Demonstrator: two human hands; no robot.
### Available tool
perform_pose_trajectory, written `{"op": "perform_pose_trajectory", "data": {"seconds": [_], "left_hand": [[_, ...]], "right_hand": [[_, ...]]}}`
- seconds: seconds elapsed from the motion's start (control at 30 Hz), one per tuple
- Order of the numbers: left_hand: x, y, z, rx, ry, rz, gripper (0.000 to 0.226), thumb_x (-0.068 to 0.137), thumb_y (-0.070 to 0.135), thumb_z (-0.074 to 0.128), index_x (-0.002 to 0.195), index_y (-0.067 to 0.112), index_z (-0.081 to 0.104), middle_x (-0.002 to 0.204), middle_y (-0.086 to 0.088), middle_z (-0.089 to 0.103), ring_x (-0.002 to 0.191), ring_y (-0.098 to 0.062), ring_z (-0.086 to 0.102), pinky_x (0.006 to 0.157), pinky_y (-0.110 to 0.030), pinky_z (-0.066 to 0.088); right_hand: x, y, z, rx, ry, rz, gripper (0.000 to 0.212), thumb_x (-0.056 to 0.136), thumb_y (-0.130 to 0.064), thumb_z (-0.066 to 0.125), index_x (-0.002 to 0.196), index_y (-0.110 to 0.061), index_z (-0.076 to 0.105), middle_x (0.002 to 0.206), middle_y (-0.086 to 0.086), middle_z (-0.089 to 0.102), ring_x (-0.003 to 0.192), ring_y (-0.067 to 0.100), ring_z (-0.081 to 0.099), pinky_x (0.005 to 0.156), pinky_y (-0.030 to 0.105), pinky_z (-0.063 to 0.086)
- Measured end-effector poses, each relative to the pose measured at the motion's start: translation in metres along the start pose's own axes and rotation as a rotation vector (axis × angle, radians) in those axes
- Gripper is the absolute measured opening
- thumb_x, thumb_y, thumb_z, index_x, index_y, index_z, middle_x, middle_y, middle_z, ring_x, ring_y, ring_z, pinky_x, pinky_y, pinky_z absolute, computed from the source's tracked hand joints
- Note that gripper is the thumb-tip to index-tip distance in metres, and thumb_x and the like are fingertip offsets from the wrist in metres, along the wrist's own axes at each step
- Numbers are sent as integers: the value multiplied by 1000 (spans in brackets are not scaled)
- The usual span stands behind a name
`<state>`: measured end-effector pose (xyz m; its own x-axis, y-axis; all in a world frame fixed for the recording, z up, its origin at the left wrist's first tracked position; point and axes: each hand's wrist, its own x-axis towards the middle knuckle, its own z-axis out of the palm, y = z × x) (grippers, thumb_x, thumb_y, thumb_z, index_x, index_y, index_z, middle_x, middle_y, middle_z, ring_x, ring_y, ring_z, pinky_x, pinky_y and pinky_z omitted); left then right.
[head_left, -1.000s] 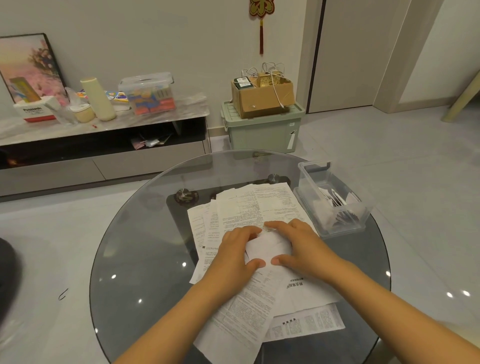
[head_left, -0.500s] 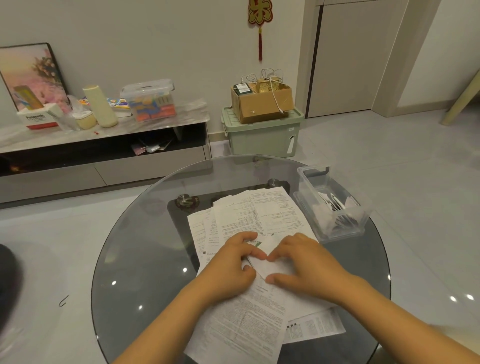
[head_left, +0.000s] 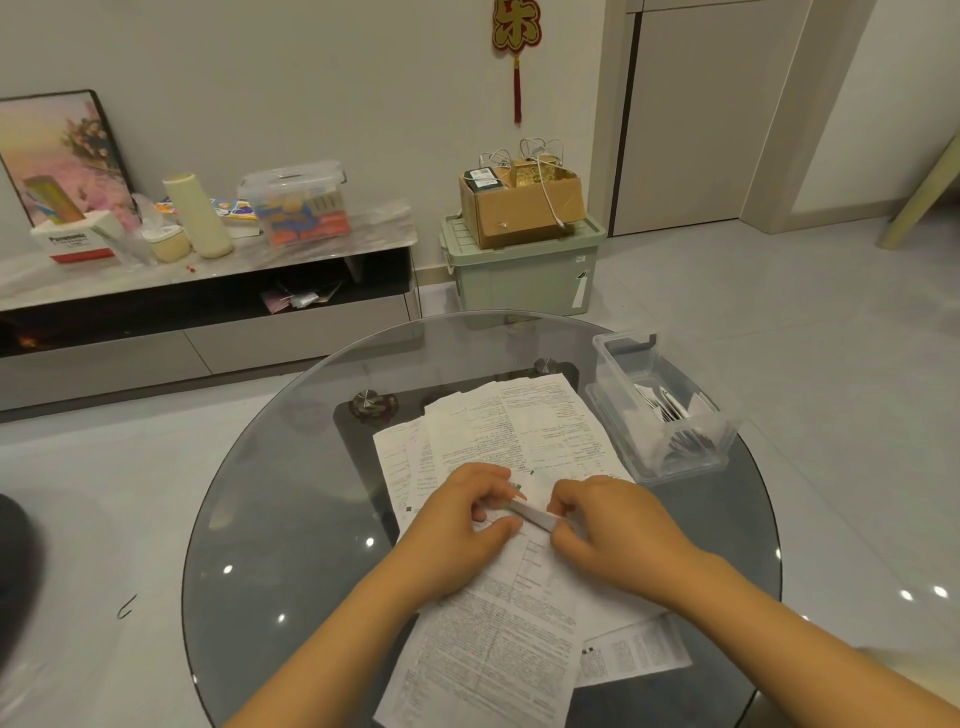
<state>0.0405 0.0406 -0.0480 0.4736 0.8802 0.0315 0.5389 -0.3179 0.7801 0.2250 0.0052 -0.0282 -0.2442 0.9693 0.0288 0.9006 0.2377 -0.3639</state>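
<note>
I count 2 hands: my left hand (head_left: 457, 525) and my right hand (head_left: 618, 535). 1 folded slip (head_left: 535, 517) pinched between them. At least 5 printed sheets (head_left: 540, 426), overlapped, so exact number unclear. 1 glass table (head_left: 291, 519). 1 clear bin (head_left: 691, 457) on the right. Far side: 1 green crate (head_left: 519, 280), 1 cardboard box (head_left: 524, 213).

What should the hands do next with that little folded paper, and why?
Probably carry the folded slip to the right and drop it into the clear box. Both the left hand and the right hand pinch the slip, which already looks folded into a narrow strip above the printed sheets, and the box beside them holds what seem to be similar folded papers.
</note>
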Motion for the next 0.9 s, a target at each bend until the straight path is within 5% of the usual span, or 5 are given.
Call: {"op": "perform_pose_trajectory", "data": {"seconds": [0.17, 0.27, 0.6, 0.9], "left_hand": [[2, -2, 8, -47, 89, -71, 14, 84, 27, 69, 96, 25, 62, 101, 12, 55, 80, 11, 49, 72, -5, 37], [7, 1, 13, -16, 144, -123, 10, 84, 31, 68, 86, 27, 59, 94, 12, 53, 76, 6, 50, 68, -4, 36], [15, 3, 25, 83, 174, -181, 24, 78, 31, 74, 85, 33, 51, 94, 16, 44, 69, -2, 47, 66, -14, 37], [15, 1, 26, 73, 159, -142, 27, 79, 24, 74, 92, 29, 51, 96, 14, 46, 71, -4, 47, 74, -20, 43]], "right_hand": [[5, 6, 1, 195, 14, 79, 17, 92, -27, 45, 75, -29, 42, 67, -5, 52, 58, 10, 41, 52, 25, 29], [10, 9, 7, 231, 18, 103, 4, 91, -24, 46, 88, -26, 46, 75, -5, 56, 62, 8, 44, 56, 26, 34], [16, 12, 20, 181, 14, 169, 48, 81, -35, 68, 123, -30, 45, 110, -8, 54, 104, 10, 45, 83, 25, 40], [11, 18, 15, 106, 21, 113, 47, 81, -25, 69, 120, -34, 45, 121, -9, 35, 117, 12, 28, 99, 27, 33]]}}
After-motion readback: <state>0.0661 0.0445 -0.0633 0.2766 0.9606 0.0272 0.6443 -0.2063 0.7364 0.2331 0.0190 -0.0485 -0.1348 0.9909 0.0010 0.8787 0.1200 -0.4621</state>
